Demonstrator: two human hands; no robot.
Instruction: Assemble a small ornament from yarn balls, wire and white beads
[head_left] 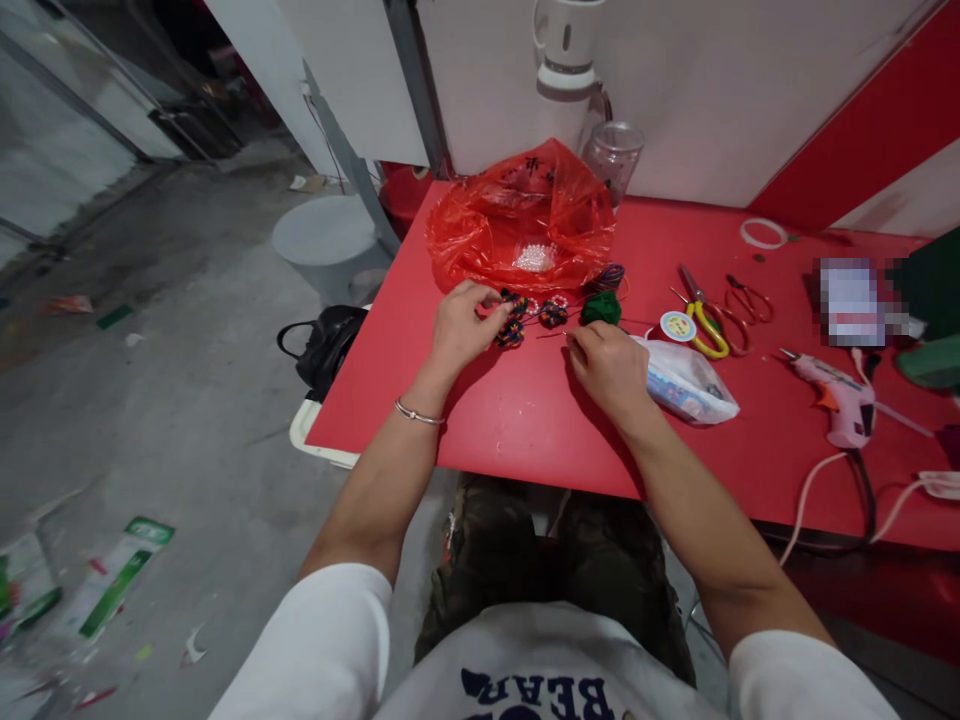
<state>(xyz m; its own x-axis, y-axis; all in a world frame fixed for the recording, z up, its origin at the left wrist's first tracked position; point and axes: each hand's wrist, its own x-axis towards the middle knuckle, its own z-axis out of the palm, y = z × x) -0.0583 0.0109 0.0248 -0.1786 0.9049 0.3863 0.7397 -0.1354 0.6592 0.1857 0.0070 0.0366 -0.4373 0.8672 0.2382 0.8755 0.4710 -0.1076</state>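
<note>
My left hand (466, 328) pinches a dark knitted or crocheted yarn piece (511, 332) with orange and blue flecks, just above the red table (495, 425). Between the thumb and fingertips of my right hand (609, 368) is a thin needle-like tool (551, 335), its tip pointing left toward the yarn piece. Whether it has a hook or an eye is too small to tell. A second small yarn piece (553, 314) lies between my hands, touching nothing I hold as far as I can see. Just beyond my right hand sits a green ball of yarn (601, 309).
An open red plastic bag (465, 235) holds white beads (535, 258). To the right lie a thread spool (677, 326), yellow-handled pliers (709, 332), scissors (739, 325), a white plastic pouch (686, 385) and a pink glue gun (847, 405) with cords. A clear jar (616, 155) stands behind.
</note>
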